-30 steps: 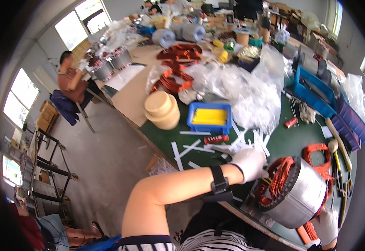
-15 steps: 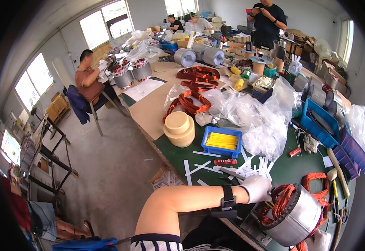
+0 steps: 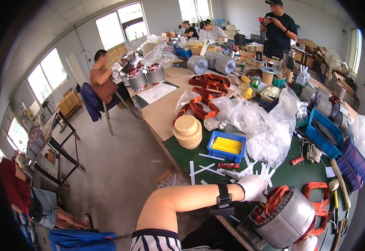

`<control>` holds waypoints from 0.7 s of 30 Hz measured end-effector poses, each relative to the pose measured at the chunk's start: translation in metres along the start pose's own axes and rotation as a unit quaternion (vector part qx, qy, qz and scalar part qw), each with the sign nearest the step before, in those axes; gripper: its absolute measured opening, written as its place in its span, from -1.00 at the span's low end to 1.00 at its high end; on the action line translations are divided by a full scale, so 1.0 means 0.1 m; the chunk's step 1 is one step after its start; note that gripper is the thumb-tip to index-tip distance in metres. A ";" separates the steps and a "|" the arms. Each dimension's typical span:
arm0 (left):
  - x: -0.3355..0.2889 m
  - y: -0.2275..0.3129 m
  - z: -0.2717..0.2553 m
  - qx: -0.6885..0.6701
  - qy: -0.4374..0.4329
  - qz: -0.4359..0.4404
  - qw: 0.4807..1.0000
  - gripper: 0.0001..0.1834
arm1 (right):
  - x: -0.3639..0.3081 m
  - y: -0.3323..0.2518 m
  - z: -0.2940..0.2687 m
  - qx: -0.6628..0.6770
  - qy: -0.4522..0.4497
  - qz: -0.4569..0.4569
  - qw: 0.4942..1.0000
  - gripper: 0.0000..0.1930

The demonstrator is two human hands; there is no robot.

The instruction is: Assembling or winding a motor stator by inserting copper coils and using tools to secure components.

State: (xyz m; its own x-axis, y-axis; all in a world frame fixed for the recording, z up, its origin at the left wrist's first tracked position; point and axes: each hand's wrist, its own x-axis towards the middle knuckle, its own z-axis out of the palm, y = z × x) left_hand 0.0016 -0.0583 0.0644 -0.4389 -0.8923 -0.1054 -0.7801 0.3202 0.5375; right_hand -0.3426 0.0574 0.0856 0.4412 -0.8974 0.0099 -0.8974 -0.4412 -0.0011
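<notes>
My left hand (image 3: 252,187), in a white glove, reaches to the near opening of a grey metal motor stator (image 3: 290,222). Its fingers look curled together beside the red-brown copper wire coil (image 3: 276,200) that bulges from that opening; what they hold is hidden. The stator lies on its side in a metal cradle (image 3: 249,231) at the table's front edge. My right hand (image 3: 306,243), also gloved, is at the stator's far end, low in the picture, its fingers mostly out of sight. More copper coils (image 3: 316,191) lie on the table right of the stator.
White paper strips (image 3: 203,168) and a red tube (image 3: 228,165) lie beyond my left hand. Further back are a blue tray (image 3: 226,153) of yellow strips, cream stacked cylinders (image 3: 187,133) and plastic bags (image 3: 257,125). A mallet (image 3: 334,186) lies right. Several people are around the room.
The whole view has shifted, so the room and table sit further right and lower. My left hand has drawn slightly back from the coil. The stator remains in its cradle.
</notes>
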 end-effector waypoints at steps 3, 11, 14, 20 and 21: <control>0.00 -0.01 0.01 0.001 0.006 -0.010 1.000 -0.66 | -0.07 0.02 -0.32 0.087 0.018 0.012 0.996 -0.91; 0.00 -0.06 0.07 -0.054 0.010 0.036 0.998 -0.69 | -0.29 -0.04 -0.61 -0.015 0.054 0.089 0.994 -0.82; -0.03 -0.18 0.06 -0.094 -0.013 0.046 0.994 -0.69 | -0.32 -0.16 -0.84 0.013 0.131 0.177 0.975 -0.74; -0.02 -0.08 0.04 -0.078 -0.011 0.040 0.996 -0.67 | 0.45 -0.68 -1.12 0.103 0.173 -0.057 0.978 -0.40; -0.02 -0.08 0.07 -0.074 0.000 0.033 0.997 -0.66 | 0.56 -0.69 -1.03 0.107 0.149 -0.091 0.979 -0.37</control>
State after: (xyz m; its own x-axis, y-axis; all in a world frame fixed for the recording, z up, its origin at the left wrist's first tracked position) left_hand 0.0056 -0.0565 0.0550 -0.4868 -0.8710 -0.0666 -0.6754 0.3269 0.6611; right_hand -0.2562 0.0387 0.1891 0.5434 -0.7761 0.3200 -0.7691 -0.6130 -0.1806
